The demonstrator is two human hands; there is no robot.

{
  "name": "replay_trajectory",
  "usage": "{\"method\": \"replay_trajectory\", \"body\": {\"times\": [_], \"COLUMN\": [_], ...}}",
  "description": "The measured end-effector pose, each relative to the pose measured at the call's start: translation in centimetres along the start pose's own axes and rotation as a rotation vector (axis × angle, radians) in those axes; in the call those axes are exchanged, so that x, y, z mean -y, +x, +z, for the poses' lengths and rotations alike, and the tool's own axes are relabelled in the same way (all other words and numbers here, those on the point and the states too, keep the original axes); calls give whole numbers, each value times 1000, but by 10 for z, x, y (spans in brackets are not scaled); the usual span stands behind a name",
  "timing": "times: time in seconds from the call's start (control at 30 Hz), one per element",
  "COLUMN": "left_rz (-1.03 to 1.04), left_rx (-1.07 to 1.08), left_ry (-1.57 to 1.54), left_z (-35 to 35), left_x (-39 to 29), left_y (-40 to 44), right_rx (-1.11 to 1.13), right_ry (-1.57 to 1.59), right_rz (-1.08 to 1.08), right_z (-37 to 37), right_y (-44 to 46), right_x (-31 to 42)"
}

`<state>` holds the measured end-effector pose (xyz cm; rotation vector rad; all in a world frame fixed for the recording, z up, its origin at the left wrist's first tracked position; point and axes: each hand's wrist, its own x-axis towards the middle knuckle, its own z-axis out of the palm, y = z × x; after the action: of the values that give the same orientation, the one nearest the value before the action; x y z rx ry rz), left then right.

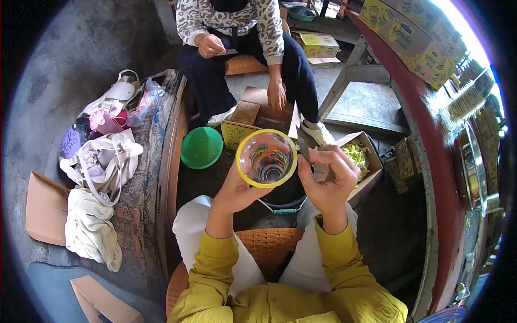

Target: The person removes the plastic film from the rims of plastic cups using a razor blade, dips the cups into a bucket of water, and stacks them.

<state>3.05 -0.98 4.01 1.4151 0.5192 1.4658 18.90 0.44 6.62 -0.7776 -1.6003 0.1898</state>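
Clear yellow-rimmed cup (pixel 267 159), right of green basin (pixel 201 148) — gripped in left hand (pixel 235 189), mouth upturned, seemingly for steadiness; thin blade-like strip (pixel 304 143), farther right of basin — pinched in right hand (pixel 329 181), seemingly for control.

The clear round container with a yellow rim (pixel 267 159) looks like glossy plastic; the round green basin (pixel 201 148), smooth plastic.

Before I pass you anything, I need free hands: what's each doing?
Left hand: closed around a yellow-rimmed cup.
Right hand: pinching a thin flat piece by the rim.
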Motion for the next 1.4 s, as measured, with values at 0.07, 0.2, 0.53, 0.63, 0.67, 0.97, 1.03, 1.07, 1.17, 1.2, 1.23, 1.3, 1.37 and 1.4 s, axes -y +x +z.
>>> {"method": "replay_trajectory", "body": {"times": [0.07,0.2,0.53,0.63,0.67,0.97,1.03,1.07,1.17,1.2,1.23,1.3,1.37,1.4], "left_rz": [-3,-41,-8,17,45,226,231,222,256,301,319,359,395,412], "left_rx": [-8,-24,114,83,69,-257,-296,-335,-325,-322,-324,-325,-325,-329], "left_ry": [-23,-24,112,127,148,620,624,620,838,870,872,876,994,1038], "left_z": [-1,-2,-3,-5,-6,-22,-24,-26,-31,-29,-31,-35,-36,-35], "left_x": [1,2,11,14,16,-8,-10,-9,-17,-20,-20,-19,-23,-26], "left_y": [-1,-3,-3,-2,0,2,0,-2,-6,-6,-7,-8,-10,-11], "right_rx": [9,11,-9,-33,-44,113,152,166,197,200,201,202,183,200], "right_ry": [-2,18,-86,-78,-77,-100,-100,-102,-108,-107,-107,-120,-146,-165], "right_rz": [6,10,-22,-11,3,-281,-290,-291,-307,-320,-333,-328,-347,-345], "right_z": [0,3,1,-2,-3,-8,-9,-9,-8,-7,-5,-4,-2,-3], "right_y": [-1,-3,0,0,0,6,4,3,1,1,0,0,0,1], "right_x": [1,3,2,-2,-3,-5,-4,-2,5,9,13,19,22,24]}}
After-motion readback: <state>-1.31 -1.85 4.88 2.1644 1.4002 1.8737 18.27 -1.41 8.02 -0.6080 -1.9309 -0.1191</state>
